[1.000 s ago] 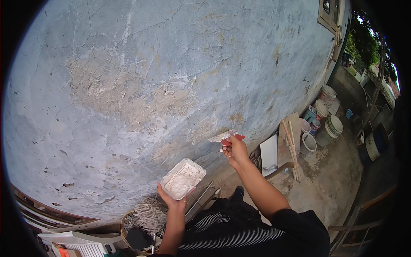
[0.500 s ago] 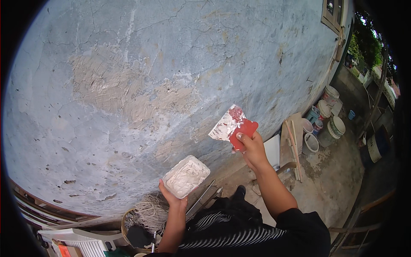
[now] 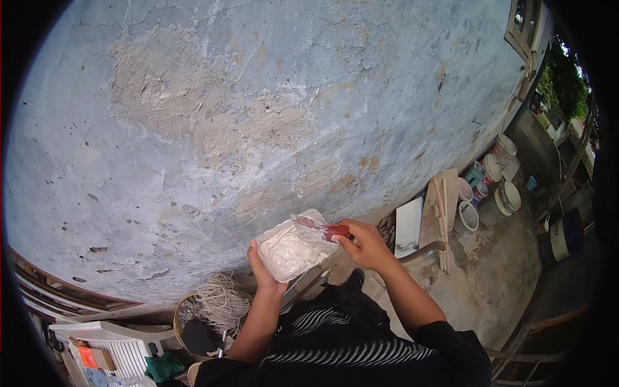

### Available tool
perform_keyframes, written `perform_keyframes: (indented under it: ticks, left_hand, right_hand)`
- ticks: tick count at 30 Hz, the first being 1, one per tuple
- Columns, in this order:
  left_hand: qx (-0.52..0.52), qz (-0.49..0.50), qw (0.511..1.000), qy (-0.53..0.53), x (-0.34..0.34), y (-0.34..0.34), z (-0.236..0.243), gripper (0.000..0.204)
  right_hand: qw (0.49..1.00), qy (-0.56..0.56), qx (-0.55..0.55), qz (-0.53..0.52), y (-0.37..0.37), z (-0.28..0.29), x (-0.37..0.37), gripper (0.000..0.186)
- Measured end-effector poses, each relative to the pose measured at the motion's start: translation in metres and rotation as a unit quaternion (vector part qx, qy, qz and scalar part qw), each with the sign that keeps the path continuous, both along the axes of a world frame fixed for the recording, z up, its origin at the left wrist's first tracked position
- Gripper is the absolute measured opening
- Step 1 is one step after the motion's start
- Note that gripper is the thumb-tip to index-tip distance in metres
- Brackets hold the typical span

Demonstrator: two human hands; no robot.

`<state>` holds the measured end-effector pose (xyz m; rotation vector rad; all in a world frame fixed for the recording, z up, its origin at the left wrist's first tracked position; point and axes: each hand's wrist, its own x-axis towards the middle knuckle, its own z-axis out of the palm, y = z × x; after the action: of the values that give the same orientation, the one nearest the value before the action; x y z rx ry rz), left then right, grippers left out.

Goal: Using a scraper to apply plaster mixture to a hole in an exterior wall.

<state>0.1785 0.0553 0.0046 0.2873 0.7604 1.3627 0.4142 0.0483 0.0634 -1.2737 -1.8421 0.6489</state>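
Note:
My left hand (image 3: 265, 272) grips a white rectangular tub (image 3: 284, 255) of pale, creamy filler from its left and lower side. In my right hand (image 3: 362, 245) is a red plastic putty scraper (image 3: 332, 231), its blade smeared with filler and lying over the tub's right part. Whether the blade's edge touches the filler is hard to tell. Behind them rises a worn blue-grey wall (image 3: 400, 109) with cracks and chips. Beige filler patches (image 3: 167, 97) cover part of it at the upper left and run down toward the tub.
Several buckets (image 3: 467, 217) stand along the wall's foot at the right, near wooden sticks (image 3: 443, 219) and a leaning board (image 3: 409, 226). A basket with a pale stringy bundle (image 3: 222, 303) sits at lower left, beside a white plastic chair (image 3: 122, 345). A window (image 3: 521, 26) is at upper right.
My right hand has brought the scraper down and left from beside the wall onto the tub. The tub has tilted and shifted slightly right and up. The view has shifted a little.

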Motion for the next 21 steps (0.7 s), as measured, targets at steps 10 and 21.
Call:
perform_keyframes:
  ticks: [10, 21]
  left_hand:
    - [0.013, 0.028, 0.999, 0.007, -0.002, 0.001, -0.006, 0.079]
    - [0.022, 0.022, 1.000, 0.004, 0.001, 0.005, -0.008, 0.080]
  right_hand:
    - [0.949, 0.283, -0.136, 0.003, 0.009, -0.028, -0.001, 0.025]
    - [0.948, 0.288, -0.131, 0.038, 0.006, -0.034, -0.004, 0.028]
